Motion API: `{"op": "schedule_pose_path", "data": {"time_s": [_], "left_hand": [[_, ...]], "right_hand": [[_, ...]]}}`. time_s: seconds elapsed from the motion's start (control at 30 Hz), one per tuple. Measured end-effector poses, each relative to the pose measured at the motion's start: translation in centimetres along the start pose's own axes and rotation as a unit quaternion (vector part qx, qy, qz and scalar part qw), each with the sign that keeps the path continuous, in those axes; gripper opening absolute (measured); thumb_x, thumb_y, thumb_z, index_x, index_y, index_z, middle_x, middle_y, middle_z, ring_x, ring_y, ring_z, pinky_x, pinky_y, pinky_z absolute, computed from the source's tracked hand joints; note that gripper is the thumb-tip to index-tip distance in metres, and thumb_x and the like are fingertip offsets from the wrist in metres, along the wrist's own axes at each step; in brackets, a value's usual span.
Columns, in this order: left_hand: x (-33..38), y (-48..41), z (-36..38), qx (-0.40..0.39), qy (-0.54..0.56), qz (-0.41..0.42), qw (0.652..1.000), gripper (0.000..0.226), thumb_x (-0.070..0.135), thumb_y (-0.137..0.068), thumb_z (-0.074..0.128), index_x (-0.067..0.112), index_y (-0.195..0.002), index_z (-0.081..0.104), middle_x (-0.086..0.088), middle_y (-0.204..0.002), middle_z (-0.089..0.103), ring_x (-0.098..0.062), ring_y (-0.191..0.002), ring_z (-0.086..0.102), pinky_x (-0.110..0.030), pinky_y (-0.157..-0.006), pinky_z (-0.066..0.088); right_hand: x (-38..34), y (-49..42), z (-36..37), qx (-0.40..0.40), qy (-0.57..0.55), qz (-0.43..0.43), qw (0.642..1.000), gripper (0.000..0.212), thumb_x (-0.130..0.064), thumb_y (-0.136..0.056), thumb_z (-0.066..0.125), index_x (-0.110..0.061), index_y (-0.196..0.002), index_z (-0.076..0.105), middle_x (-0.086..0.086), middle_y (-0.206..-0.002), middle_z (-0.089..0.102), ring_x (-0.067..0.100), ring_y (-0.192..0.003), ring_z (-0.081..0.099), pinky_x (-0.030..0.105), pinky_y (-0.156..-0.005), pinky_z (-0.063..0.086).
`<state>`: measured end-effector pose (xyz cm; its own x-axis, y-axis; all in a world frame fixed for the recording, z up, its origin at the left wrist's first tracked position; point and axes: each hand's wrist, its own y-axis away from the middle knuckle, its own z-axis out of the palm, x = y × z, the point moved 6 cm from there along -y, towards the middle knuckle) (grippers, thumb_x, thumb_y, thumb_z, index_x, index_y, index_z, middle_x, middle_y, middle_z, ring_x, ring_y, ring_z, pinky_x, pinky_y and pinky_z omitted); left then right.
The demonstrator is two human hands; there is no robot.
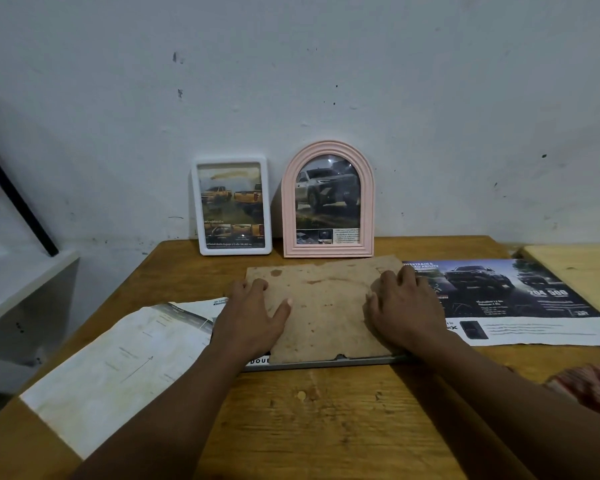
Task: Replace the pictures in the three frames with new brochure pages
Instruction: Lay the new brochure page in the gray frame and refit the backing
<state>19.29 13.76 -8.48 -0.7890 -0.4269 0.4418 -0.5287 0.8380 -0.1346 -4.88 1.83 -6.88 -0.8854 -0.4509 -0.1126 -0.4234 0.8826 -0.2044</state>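
Both grips are open, fingers flat: the left hand and right hand press a brown backing board onto the grey frame lying mid-desk. A brochure page lies just right of it. The pink frame and white frame stand behind.

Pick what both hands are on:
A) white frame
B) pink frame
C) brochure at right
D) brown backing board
D: the left hand and right hand both rest on the backing board; the pink frame and white frame stand behind it, untouched.
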Motion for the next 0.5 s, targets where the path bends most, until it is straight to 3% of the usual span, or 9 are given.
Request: {"op": "schedule_pose_path", "data": {"time_s": [0.1, 0.17, 0.3, 0.4, 0.5], "left_hand": [[-0.1, 0.1, -0.2, 0.013, -0.001, 0.003, 1.0, 0.066, 0.072, -0.094, 0.04, 0.029, -0.144, 0.044, -0.004, -0.155, 0.034, -0.024, -0.131, 0.051, -0.045, -0.098, 0.053], [0.0, 0.1, -0.1, 0.014, -0.003, 0.01, 1.0, 0.064, 0.071, -0.095, 0.04, 0.03, -0.143, 0.045, -0.003, -0.154, 0.036, -0.023, -0.132, 0.051, -0.045, -0.098, 0.053], [0.0, 0.0, 0.0, 0.012, -0.009, 0.017, 1.0, 0.059, 0.066, -0.096, 0.045, 0.029, -0.143, 0.047, -0.001, -0.153, 0.039, -0.022, -0.131, 0.051, -0.042, -0.095, 0.053], [0.0, 0.1, 0.0, 0.011, -0.012, 0.026, 1.0, 0.058, 0.06, -0.095, 0.051, 0.027, -0.144, 0.048, 0.0, -0.152, 0.04, -0.021, -0.13, 0.05, -0.041, -0.095, 0.054], [0.1, 0.1, 0.0, 0.012, -0.017, 0.037, 0.999, 0.059, 0.057, -0.095, 0.052, 0.025, -0.144, 0.05, 0.002, -0.151, 0.041, -0.019, -0.13, 0.05, -0.04, -0.097, 0.052]], "right_hand": [[0.1, 0.2, -0.4, -0.02, 0.053, 0.0, 0.998, 0.057, -0.056, -0.097, 0.032, -0.018, -0.137, 0.044, 0.014, -0.142, 0.048, 0.033, -0.131, 0.046, 0.055, -0.113, 0.026], [0.2, 0.0, -0.7, -0.036, 0.058, -0.016, 0.998, 0.059, -0.058, -0.097, 0.033, -0.02, -0.14, 0.044, 0.012, -0.146, 0.047, 0.032, -0.138, 0.041, 0.06, -0.117, 0.017], [-0.4, 0.0, -0.1, -0.057, -0.007, -0.092, 0.994, 0.055, -0.057, -0.097, 0.035, -0.023, -0.139, 0.043, 0.009, -0.147, 0.04, 0.028, -0.136, 0.036, 0.051, -0.111, 0.03], [-0.9, 0.8, 0.5, -0.04, -0.041, -0.108, 0.993, 0.063, -0.06, -0.09, 0.014, -0.025, -0.133, 0.044, 0.005, -0.142, 0.043, 0.024, -0.131, 0.04, 0.045, -0.107, 0.032], [-0.7, 0.8, 0.8, -0.036, -0.043, -0.106, 0.993, 0.067, -0.061, -0.086, 0.01, -0.026, -0.132, 0.044, 0.004, -0.138, 0.045, 0.023, -0.126, 0.044, 0.045, -0.105, 0.034]]}}
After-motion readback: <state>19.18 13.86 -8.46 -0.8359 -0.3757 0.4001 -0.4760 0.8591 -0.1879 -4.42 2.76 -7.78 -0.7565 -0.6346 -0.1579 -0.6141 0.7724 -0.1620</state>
